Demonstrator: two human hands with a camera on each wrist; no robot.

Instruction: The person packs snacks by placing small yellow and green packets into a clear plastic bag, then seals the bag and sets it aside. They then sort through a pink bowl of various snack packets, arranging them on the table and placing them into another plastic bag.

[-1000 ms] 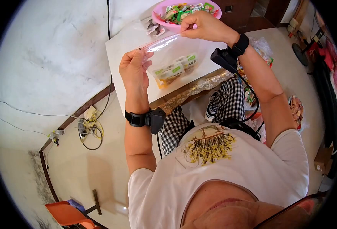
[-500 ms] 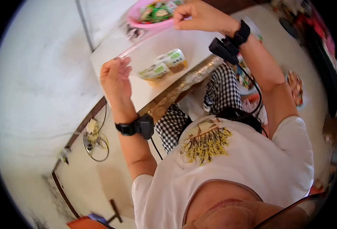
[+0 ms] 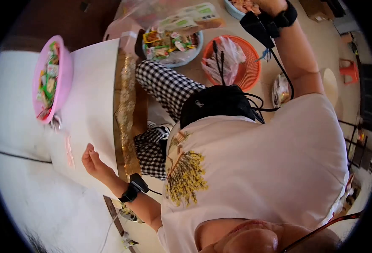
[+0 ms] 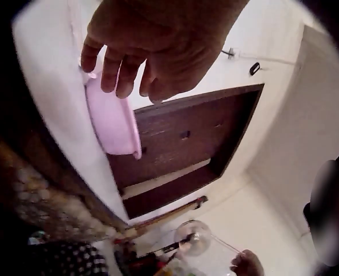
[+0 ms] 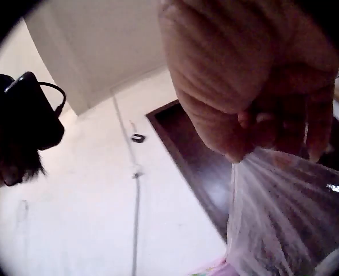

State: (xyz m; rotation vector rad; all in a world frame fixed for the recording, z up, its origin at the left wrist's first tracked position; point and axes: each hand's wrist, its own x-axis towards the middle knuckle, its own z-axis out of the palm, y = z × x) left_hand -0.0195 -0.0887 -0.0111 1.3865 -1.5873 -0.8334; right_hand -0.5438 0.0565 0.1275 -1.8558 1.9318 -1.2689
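My right hand (image 3: 272,5), partly cut off at the top edge of the head view, pinches a clear zip bag (image 5: 267,213) by its edge. Inside the bag are white-and-green food packets (image 3: 194,17), which hang over the floor to the right of the table. My left hand (image 3: 96,163) is above the table's near side, fingers loosely bent with nothing in them. A pink-edged strip (image 3: 69,152) lies on the white table (image 3: 91,101) beside it. The pink basin (image 3: 66,80) on the table holds many small colourful packets; in the left wrist view it appears beyond my left fingers (image 4: 109,75).
On the floor stand a blue basin (image 3: 200,42) of packets and an orange basket (image 3: 253,69) with a plastic bag (image 3: 228,59) in it. Another blue bowl (image 3: 233,10) is at the top. A red stool (image 3: 349,71) stands far right. Cables hang from both wrist cameras.
The head view has swung to the right. My left hand has let go of the zip bag, and my right hand has carried it with its packets off the table to the right.
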